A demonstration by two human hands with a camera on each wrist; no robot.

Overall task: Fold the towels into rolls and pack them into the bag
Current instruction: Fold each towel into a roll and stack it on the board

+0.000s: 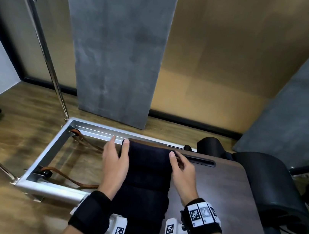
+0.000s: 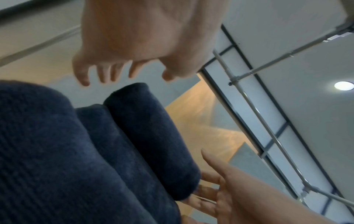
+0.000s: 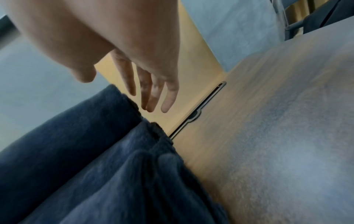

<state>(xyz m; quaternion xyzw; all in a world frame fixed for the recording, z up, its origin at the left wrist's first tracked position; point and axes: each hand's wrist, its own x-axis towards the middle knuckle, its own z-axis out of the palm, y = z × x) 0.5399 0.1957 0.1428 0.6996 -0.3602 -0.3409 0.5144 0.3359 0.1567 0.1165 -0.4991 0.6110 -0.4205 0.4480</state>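
Dark navy towel rolls (image 1: 147,178) lie side by side in a row on the dark wooden table (image 1: 218,190). My left hand (image 1: 118,145) is at the left end of the farthest roll (image 2: 153,136), fingers straight, thumb resting on top of it. On the roll's right end is my right hand (image 1: 177,160), fingers straight and thumb on the roll's top edge. In the left wrist view my left fingers (image 2: 210,191) touch the roll's end, and the right hand (image 2: 122,72) hovers opposite. The right wrist view has my right fingers (image 3: 153,98) beside the towel (image 3: 86,151). No bag is recognisable.
A slot (image 1: 201,161) runs along the table's far edge. Left of the table is a silver metal frame (image 1: 48,153) with brown straps (image 1: 72,180) over the wood floor. Black padded equipment (image 1: 271,184) stands to the right. Grey panels (image 1: 119,51) lean on the wall behind.
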